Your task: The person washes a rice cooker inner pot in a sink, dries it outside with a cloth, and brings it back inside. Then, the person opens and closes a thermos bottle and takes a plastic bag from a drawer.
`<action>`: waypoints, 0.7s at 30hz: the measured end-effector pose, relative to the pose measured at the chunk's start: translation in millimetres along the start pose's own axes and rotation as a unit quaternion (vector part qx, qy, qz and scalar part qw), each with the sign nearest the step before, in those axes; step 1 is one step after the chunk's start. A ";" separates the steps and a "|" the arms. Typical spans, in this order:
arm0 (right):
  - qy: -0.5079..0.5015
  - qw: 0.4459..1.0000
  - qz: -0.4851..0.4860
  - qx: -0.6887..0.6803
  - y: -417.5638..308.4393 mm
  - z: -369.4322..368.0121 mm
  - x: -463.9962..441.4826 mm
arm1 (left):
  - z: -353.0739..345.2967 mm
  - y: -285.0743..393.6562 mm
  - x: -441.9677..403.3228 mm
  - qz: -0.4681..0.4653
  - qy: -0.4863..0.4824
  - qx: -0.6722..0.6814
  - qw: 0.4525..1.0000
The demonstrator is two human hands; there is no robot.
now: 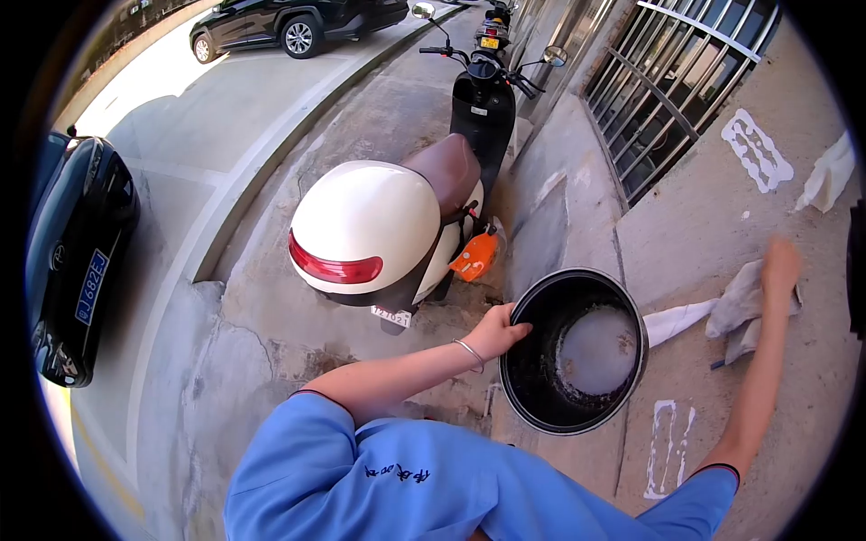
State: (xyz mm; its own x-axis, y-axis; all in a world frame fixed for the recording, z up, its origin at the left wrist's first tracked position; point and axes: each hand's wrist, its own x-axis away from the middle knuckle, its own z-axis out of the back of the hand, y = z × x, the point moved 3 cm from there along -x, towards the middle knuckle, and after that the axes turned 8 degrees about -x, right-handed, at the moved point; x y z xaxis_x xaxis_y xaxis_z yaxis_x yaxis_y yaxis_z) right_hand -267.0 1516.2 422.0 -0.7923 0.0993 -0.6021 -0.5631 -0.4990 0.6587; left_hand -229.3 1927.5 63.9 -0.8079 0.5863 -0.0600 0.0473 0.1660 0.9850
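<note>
One deep, round black pot (530, 370), whitish residue at bottom: my left fingers (518, 333) closed on its rim. One crumpled greyish cloth (738, 298), against concrete wall (667, 236): my right fingers (781, 259) beside it, blurred, grip unclear. White markings (772, 168): two, unfilled.

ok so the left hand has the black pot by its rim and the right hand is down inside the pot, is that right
Not quite: the head view shows the right hand outside the pot, over at the grey cloth. The left hand does have the black pot by its rim.
</note>
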 end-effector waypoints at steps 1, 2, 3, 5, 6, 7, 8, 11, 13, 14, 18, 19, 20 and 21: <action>-0.052 0.999 -0.004 -0.010 3.6 -5.6 -3.9 | -0.8 -3.3 0.0 -0.003 -0.006 0.009 1.000; -0.053 0.999 0.002 -0.012 0.7 -4.1 -4.2 | -0.9 -1.5 2.3 0.001 -0.002 0.011 1.000; -0.018 0.999 0.001 -0.037 -2.4 -0.7 -4.2 | -1.6 1.7 4.6 0.005 -0.008 0.018 1.000; 0.021 0.998 -0.001 -0.063 -3.3 -7.1 -8.3 | -0.9 2.7 5.8 0.004 -0.011 0.023 1.000; 0.043 0.993 -0.001 -0.110 3.9 -28.0 -14.1 | -1.4 0.1 6.0 0.011 -0.010 0.029 0.999; 0.066 0.986 -0.002 -0.156 11.5 -43.2 -20.1 | -2.3 -1.6 6.4 0.017 -0.009 0.035 0.999; 0.069 0.985 -0.003 -0.157 17.3 -45.7 -25.4 | -2.8 -1.7 6.6 0.014 -0.008 0.033 0.999; -0.033 0.960 -0.075 -0.268 32.9 -54.4 -33.9 | -4.7 -2.6 7.5 0.016 -0.005 0.040 0.999; -0.052 0.987 -0.037 -0.145 20.3 -41.1 -22.8 | -5.1 -3.5 8.5 0.020 -0.003 0.052 0.998; -0.049 0.987 -0.036 -0.147 6.0 -27.3 -17.8 | -4.1 -3.5 8.6 0.022 0.000 0.058 0.998; -0.015 1.000 -0.009 -0.014 -32.6 -20.4 4.5 | 3.5 0.2 16.2 0.025 0.017 0.101 0.994; 0.025 0.999 -0.010 -0.020 -34.5 -23.7 9.2 | 8.3 2.6 19.0 0.021 0.022 0.101 0.994; 0.030 0.999 -0.009 -0.022 -37.2 -17.5 15.0 | 16.1 8.4 25.7 0.033 0.046 0.092 0.994; 0.019 0.998 -0.021 -0.049 -43.4 -4.8 24.1 | 25.1 14.0 32.3 0.046 0.069 0.083 0.993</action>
State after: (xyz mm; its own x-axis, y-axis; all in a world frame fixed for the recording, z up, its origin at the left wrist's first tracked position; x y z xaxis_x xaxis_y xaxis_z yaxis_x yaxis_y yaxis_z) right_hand -260.5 1536.1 376.7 -0.7582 0.0902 -0.6458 -0.5684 -0.5768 0.5867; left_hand -239.9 1968.7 71.7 -0.8682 0.4922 0.0634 0.2118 0.2520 0.9442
